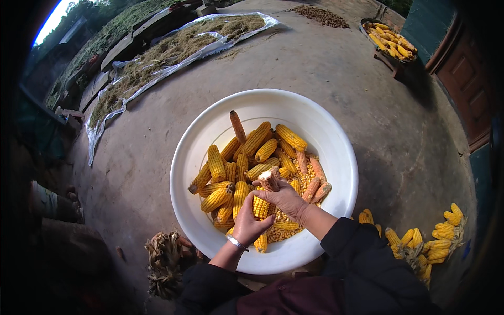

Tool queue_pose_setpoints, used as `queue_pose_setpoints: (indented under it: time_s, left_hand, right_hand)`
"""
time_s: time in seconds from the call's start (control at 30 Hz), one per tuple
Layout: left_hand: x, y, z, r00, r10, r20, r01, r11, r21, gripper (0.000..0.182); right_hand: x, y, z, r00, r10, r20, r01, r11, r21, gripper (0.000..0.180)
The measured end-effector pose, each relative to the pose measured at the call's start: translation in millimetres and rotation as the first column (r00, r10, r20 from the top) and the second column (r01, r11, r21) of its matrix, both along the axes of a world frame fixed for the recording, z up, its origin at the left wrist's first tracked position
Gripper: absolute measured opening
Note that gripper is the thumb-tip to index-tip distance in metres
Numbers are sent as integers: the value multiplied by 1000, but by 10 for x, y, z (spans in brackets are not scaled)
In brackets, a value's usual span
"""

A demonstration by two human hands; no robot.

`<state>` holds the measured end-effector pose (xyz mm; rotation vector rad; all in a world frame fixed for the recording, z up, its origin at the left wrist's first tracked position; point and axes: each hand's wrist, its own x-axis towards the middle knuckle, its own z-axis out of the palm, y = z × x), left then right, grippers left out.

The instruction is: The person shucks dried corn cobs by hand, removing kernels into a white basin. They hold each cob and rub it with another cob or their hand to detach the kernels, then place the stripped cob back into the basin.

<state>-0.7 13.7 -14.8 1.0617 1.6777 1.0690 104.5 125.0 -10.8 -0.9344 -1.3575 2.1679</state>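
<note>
Over a wide white plastic basin (339,165), my left hand (249,222) holds a yellow ear of corn (260,206) between thumb and fingers. A silver bracelet circles that wrist. My right hand (286,200) grips a bare corn cob (268,181) with a broken pale end, just above the ear; its fingers are partly hidden. Many yellow ears (215,162) fill the basin's left and middle. Loose kernels (289,234) lie under them and toward the right. Stripped cobs (317,170) rest along the right side, and another cob (237,126) stands upright at the back.
Husked ears in bundles (439,244) lie on the concrete floor (130,185) at right. Dry husks (163,260) sit at the basin's lower left. Farther off are a basket of corn (390,41) on a stand and dried plants on a white sheet (185,59).
</note>
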Motion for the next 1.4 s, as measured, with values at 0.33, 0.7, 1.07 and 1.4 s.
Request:
queue_pose_setpoints:
  time_s: [0.33, 0.7, 1.07, 1.4]
  left_hand:
    - [77, -82, -34, 928, -202, -314, 195, 979, -55, 93]
    - [-110, -61, 136, 760, 94, 643, 17, 986, -164, 73]
    - [137, -118, -33, 986, -131, 99, 139, 987, -78, 98]
    - [52, -74, 163, 986, -158, 44, 158, 987, 8, 99]
  right_hand:
    - [40, 238, -256, 959, -264, 108, 281, 812, -512, 34]
    - [61, 172, 292, 977, 150, -149, -177, 965, -193, 26]
    - [-46, 112, -44, 962, -83, 258, 95, 995, -35, 27]
    - [60, 14, 64, 984, 92, 153, -125, 966, 224, 25]
